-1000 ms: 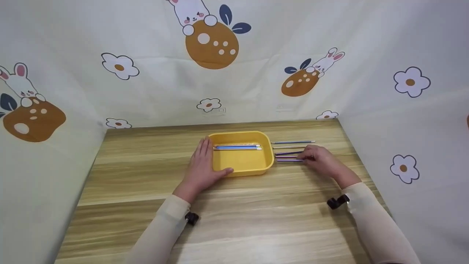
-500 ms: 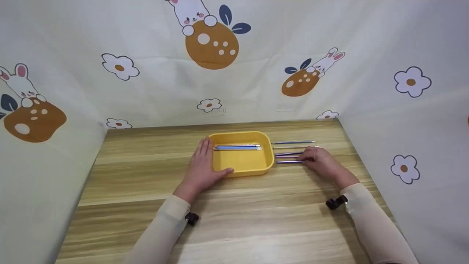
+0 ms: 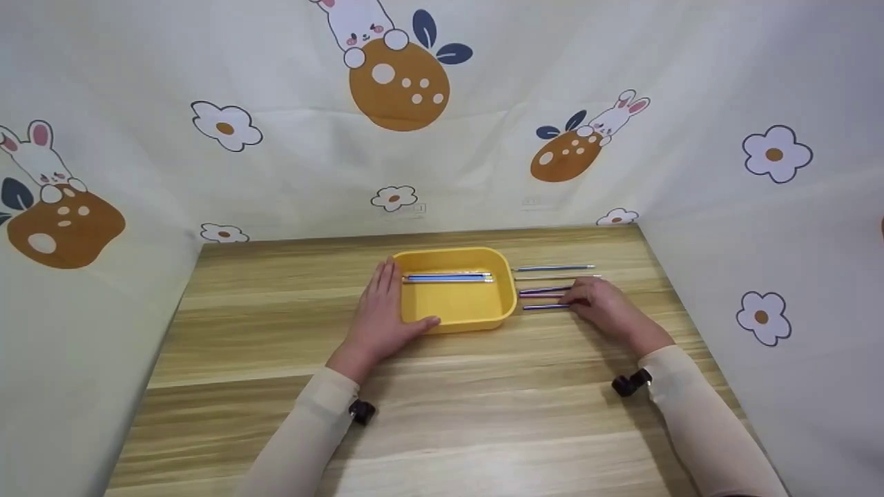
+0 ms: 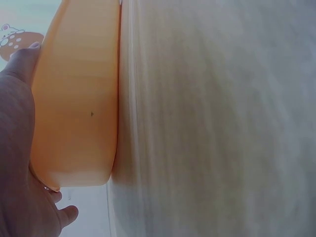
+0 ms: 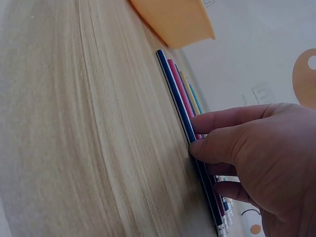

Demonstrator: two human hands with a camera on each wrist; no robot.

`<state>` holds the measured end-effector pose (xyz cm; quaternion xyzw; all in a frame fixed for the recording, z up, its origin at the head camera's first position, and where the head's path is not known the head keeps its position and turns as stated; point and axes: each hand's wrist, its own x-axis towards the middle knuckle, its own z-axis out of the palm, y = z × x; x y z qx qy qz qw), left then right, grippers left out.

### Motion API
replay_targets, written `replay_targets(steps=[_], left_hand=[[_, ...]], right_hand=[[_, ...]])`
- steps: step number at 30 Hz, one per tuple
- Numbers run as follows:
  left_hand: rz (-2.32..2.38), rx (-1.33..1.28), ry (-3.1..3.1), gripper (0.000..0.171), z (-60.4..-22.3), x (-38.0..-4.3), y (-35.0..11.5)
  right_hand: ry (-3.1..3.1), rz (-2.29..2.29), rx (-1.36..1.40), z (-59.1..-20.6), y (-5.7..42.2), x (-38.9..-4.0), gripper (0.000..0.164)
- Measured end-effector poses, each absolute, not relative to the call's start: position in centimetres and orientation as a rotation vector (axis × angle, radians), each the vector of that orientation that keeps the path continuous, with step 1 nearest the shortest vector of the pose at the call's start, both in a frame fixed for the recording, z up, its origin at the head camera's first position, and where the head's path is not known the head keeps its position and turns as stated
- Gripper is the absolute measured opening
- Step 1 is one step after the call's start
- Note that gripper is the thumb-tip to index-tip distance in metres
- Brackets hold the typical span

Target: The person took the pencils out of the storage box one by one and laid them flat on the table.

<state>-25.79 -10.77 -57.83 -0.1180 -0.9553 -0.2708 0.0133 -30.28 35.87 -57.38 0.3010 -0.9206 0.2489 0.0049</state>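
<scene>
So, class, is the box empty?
No: in the head view, pencils lie inside the box.

One table. One yellow box. Five pencils next to the box and a few more inside, too close together to count. Two hands. Three bunnies and six flowers on the cloth.

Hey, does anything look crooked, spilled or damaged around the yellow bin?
Nothing looks spilled or broken. The slim dark blue pencil pinched by the right hand looks slightly askew: one end splays away from the slim pink pencil beside it. The yellow rectangular plastic bin shows a small dark mark on its outer wall.
</scene>
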Motion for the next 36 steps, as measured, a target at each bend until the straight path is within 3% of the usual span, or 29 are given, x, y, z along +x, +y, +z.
replay_targets(steps=[11,18,28,36], left_hand=[[-0.841,-0.37,-2.969,0.135,-57.7,-25.6,-10.7],[-0.835,-0.364,-2.973,0.136,-57.7,-25.6,-10.7],[-0.833,-0.367,-2.964,0.136,-57.8,-25.5,-10.9],[-0.824,-0.366,-2.972,0.136,-57.7,-25.6,-10.7]], right_hand=[[-2.827,0.823,0.958,-57.3,35.6,-30.5,0.021],[-2.868,0.902,0.851,-56.0,34.0,-30.7,0.012],[-2.71,1.255,0.943,-53.2,28.1,-31.3,0.017],[-2.737,1.256,1.03,-51.8,22.1,-31.9,0.014]])
